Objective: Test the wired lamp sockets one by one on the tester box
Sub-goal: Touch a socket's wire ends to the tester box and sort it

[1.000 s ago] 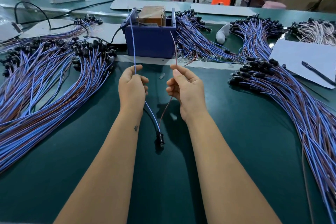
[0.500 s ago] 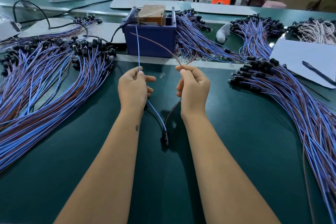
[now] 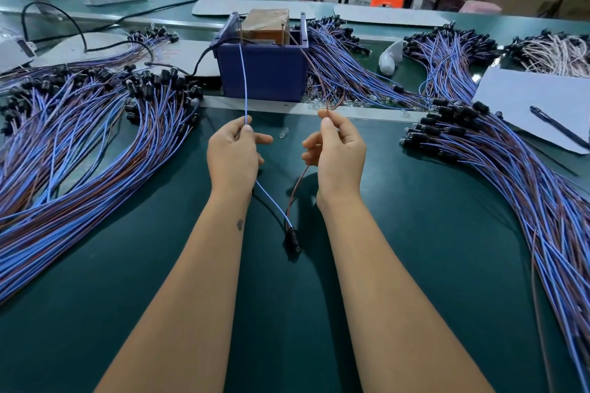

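A blue tester box (image 3: 265, 73) with a brown block inside stands at the far middle of the green table. My left hand (image 3: 234, 156) pinches a blue wire (image 3: 244, 83) whose free end reaches up to the box's left top edge. My right hand (image 3: 338, 153) pinches a brown wire (image 3: 314, 73) that rises to the box's right top corner. Both wires run down under my hands and join at a black lamp socket (image 3: 292, 238) lying on the table between my forearms.
Large bundles of wired sockets lie at the left (image 3: 79, 137) and at the right (image 3: 510, 169), with more behind the box (image 3: 338, 51). A white sheet (image 3: 536, 99) with a pen (image 3: 558, 131) sits at the right. A small glass bulb (image 3: 283, 132) lies in front of the box.
The brown wire's end has swung from the box front up to its right top corner. The blue wire's tip has shifted slightly along the left top edge. The socket slid a little to the right.
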`<state>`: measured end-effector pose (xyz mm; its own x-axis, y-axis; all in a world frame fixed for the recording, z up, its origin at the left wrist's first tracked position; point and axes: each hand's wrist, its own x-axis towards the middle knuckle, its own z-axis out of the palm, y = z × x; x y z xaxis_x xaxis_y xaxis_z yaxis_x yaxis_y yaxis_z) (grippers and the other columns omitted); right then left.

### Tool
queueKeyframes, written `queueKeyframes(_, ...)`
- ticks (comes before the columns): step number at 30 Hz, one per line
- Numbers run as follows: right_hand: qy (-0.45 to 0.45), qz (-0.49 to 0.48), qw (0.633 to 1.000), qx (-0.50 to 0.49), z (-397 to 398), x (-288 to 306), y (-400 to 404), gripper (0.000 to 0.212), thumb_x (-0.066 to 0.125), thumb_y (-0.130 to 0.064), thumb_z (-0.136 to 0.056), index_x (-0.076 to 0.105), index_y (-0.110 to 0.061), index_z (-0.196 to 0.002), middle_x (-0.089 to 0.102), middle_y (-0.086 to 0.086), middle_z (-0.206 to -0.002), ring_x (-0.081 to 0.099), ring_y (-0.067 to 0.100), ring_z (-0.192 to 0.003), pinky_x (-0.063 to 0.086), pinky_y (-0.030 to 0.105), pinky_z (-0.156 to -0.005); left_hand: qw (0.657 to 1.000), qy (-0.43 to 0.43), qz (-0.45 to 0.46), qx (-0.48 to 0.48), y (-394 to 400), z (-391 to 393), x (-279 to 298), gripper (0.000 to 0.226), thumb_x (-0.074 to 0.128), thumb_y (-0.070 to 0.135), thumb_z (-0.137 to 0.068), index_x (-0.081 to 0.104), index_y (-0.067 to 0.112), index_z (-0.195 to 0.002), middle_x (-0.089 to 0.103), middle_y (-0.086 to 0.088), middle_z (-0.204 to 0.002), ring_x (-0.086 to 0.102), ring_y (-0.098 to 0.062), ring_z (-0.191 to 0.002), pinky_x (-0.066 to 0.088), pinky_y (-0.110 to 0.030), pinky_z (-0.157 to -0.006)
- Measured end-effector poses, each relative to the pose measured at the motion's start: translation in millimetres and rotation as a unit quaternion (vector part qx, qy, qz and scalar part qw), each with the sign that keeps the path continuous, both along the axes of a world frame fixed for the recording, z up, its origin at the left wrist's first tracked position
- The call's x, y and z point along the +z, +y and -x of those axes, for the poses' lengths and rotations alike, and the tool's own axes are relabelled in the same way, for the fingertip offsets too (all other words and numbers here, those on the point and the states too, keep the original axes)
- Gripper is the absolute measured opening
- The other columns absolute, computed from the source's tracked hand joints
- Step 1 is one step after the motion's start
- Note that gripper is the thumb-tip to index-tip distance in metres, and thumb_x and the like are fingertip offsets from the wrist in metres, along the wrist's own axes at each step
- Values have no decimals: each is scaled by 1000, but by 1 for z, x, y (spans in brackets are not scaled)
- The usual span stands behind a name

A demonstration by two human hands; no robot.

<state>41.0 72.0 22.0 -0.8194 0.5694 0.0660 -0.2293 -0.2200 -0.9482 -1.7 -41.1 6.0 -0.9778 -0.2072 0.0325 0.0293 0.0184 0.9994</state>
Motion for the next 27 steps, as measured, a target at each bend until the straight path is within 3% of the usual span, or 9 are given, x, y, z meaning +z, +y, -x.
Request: queueKeyframes(27, -40, -56, 998, 8, 4, -3, 1, 20, 46, -17, -102, 64, -20, -111, 60, 0, -64, 54, 9, -52, 48, 19, -53, 1000, 2, -13, -14, 1, -4, 2, 27, 45, 19, -101, 60, 23, -123, 74, 11, -75, 43, -3, -41, 39, -14, -43)
